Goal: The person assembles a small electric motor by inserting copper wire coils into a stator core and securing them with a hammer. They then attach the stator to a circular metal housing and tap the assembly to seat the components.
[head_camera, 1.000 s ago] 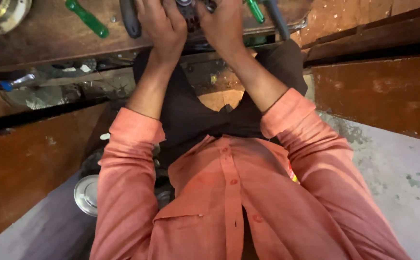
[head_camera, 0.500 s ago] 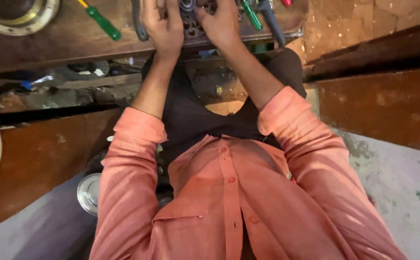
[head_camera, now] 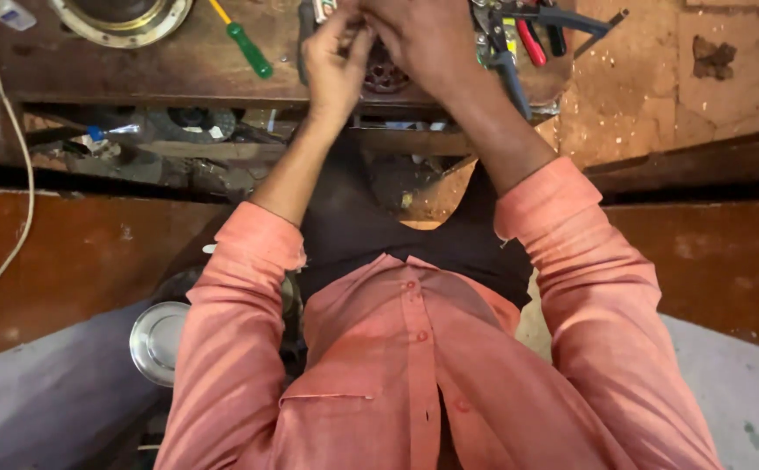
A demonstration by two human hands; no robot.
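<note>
My left hand [head_camera: 334, 63] and my right hand [head_camera: 425, 42] meet at the near edge of a worn wooden workbench [head_camera: 179, 74]. Between them is a dark round metal part [head_camera: 386, 77], mostly hidden under my fingers. My left fingers are pinched together at its left side. My right hand is curled over its top. Both forearms come out of rolled-up salmon shirt sleeves.
A green-handled screwdriver [head_camera: 247, 48] lies left of my hands, beyond it a large round metal ring [head_camera: 123, 17]. Red- and blue-handled pliers [head_camera: 523, 39] lie to the right. A white cable [head_camera: 16, 174] hangs at left. A shiny round tin [head_camera: 155, 341] sits low by my left elbow.
The bench has slid down in view, so more of its top and the tools show. Both hands have stayed together on the round part.
</note>
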